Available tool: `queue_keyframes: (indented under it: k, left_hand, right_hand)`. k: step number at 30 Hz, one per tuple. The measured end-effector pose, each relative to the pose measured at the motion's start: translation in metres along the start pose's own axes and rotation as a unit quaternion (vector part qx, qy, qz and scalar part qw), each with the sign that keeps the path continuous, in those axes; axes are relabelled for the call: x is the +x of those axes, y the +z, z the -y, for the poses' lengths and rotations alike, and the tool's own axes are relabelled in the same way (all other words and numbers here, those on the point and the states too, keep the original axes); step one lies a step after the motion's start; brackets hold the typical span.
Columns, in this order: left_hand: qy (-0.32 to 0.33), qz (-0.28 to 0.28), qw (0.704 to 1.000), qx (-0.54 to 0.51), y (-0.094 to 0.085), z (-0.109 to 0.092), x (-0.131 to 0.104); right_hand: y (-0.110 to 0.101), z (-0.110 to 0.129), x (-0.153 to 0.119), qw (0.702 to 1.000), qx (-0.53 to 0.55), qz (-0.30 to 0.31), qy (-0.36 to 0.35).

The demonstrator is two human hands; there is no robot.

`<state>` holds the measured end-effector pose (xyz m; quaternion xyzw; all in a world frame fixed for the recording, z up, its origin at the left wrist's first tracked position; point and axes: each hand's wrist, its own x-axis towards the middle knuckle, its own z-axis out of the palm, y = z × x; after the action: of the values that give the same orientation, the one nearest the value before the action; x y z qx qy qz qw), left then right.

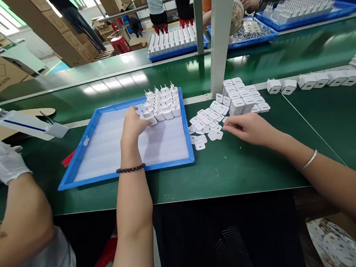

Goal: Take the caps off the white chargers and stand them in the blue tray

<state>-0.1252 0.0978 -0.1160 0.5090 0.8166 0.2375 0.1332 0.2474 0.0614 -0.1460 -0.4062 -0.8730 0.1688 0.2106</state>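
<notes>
My left hand (133,122) reaches over a blue-rimmed tray (190,149), its fingers closed on a white charger piece (151,120) at the near left corner of a block of similar pieces (166,99) with upright pins. My right hand (247,129) is beside a loose pile of small white printed plates (208,121) on the green table. Its thumb and fingers are pinched together at the pile's right edge; what they hold, if anything, is too small to make out. Neat stacks of the same plates (240,104) stand just behind that hand.
White charger housings (311,81) line the table's back edge at right. A grey post (219,35) rises behind the stacks. At left are a co-worker's gloved hand (9,161) and a white holder (29,124). Filled blue trays (174,53) stand on the far bench, with people beyond.
</notes>
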Motion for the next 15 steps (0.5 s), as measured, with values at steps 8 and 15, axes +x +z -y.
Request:
queue_keyframes:
  k: [8, 15]
  left_hand:
    - [0.041, 0.004, 0.994, 0.101, 0.012, -0.003, 0.004]
    - [0.034, 0.009, 0.996, 0.081, 0.013, -0.003, 0.004]
  right_hand:
    - [-0.013, -0.016, 0.005, 0.995, -0.004, -0.096, 0.04]
    - [-0.039, -0.066, 0.01, 0.942, 0.009, -0.314, 0.116]
